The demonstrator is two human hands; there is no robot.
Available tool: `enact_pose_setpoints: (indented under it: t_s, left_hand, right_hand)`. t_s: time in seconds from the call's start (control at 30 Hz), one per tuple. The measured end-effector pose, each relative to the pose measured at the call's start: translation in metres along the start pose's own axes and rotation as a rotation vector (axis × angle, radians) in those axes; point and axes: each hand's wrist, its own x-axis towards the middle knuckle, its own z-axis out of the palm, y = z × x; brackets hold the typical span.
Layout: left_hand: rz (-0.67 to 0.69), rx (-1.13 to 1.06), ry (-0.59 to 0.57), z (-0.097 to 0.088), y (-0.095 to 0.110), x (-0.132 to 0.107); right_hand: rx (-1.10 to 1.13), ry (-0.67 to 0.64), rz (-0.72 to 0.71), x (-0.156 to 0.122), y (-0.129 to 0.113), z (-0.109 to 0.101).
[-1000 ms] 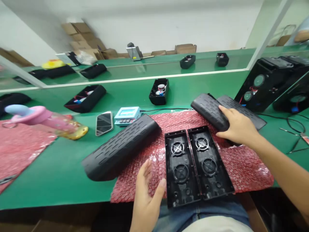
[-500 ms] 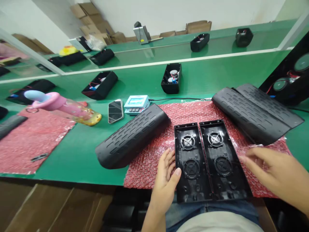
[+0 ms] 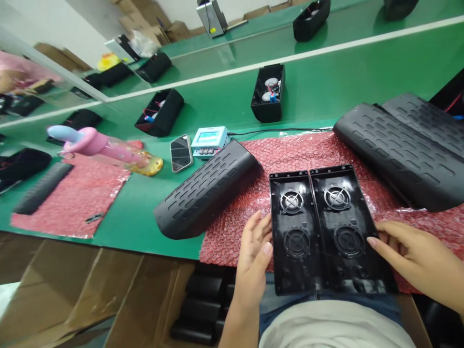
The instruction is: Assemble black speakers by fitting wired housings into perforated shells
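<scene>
Two black plastic speaker panels lie side by side in front of me, inner faces up, each with two round speaker openings. My left hand [image 3: 254, 258] grips the outer edge of the left panel [image 3: 296, 273], fingers curled at its side and thumb along the edge. On the other side, my right hand [image 3: 408, 249] holds the right panel [image 3: 357, 270], its thumb over the edge and fingers partly hidden beneath. The panels' near ends reach past the table edge over my lap. Red bubble wrap [image 3: 250, 237] lies under them.
A black slotted casing [image 3: 212, 191] lies to the left, and more slotted casings [image 3: 402, 150] to the right. Behind are a phone [image 3: 181, 153], a light-blue device [image 3: 210, 141] with a cable, and an open speaker box [image 3: 268, 94]. A pink-topped bottle [image 3: 112, 147] lies farther left.
My right hand has moved in from beside the right panel and taken hold of its edge. My left hand stays at the left panel. The view has shifted.
</scene>
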Motion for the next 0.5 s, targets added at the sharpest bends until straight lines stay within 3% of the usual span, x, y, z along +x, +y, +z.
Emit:
enact_pose_setpoints:
  t_s: [0.1, 0.33, 0.5]
  left_hand:
    - [-0.002, 0.005, -0.012, -0.003, -0.001, 0.002]
    - [0.085, 0.017, -0.034, -0.002, 0.004, -0.002]
    - [0.162, 0.019, -0.112, 0.009, 0.01, -0.012]
  right_hand:
    - [-0.016, -0.04, 0.018, -0.001, 0.002, -0.001]
    - [-0.005, 0.114, -0.067, -0.007, -0.005, -0.003]
    - [0.158, 0.149, -0.15, -0.016, -0.024, -0.006]
